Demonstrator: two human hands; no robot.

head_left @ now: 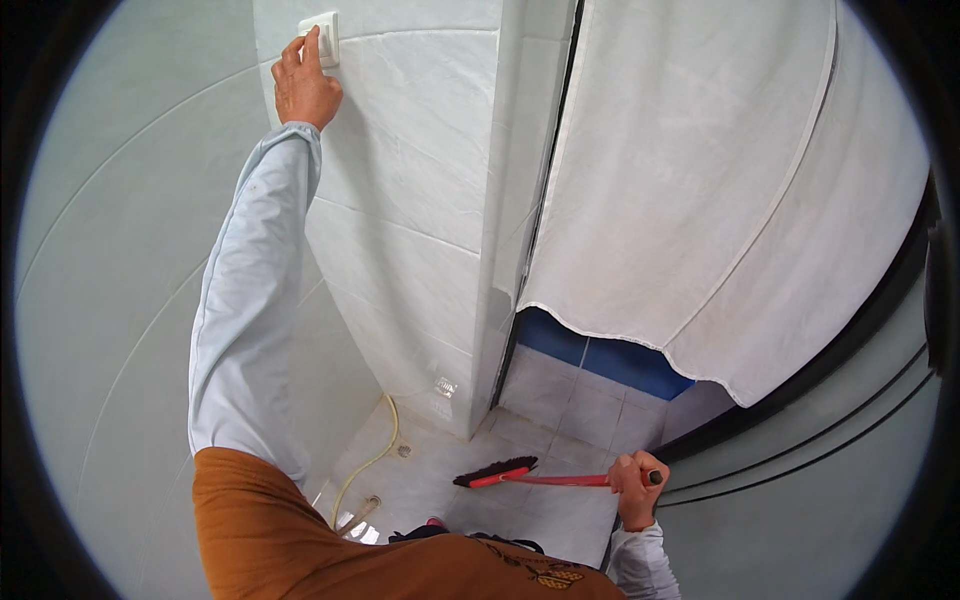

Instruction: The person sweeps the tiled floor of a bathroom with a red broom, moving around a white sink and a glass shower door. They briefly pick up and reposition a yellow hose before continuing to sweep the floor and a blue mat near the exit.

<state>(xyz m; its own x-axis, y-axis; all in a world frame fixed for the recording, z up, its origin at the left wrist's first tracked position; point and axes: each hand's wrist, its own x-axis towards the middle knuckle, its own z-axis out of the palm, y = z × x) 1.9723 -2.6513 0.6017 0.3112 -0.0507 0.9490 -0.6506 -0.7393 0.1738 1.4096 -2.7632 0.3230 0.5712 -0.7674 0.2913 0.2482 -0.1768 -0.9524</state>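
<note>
My left hand (307,92) reaches up to a white wall switch (330,42) on the tiled wall. Its index fingertip rests on the switch, and the other fingers are loosely bent with nothing held. Low on the right, my right hand (633,490) is wrapped around the dark-tipped end of a broom's red handle (565,481). The handle slants down and leftward to the broom head (492,472), which has a red back and dark bristles. That head is at the tiled floor near the wall corner.
A white curtain (690,170) hangs across the doorway on the right, with blue and pale tiles (550,380) showing beneath it. A pale yellow hose (365,466) lies along the left wall, beside a small floor drain (404,451). A dark-edged panel (800,450) stands at right.
</note>
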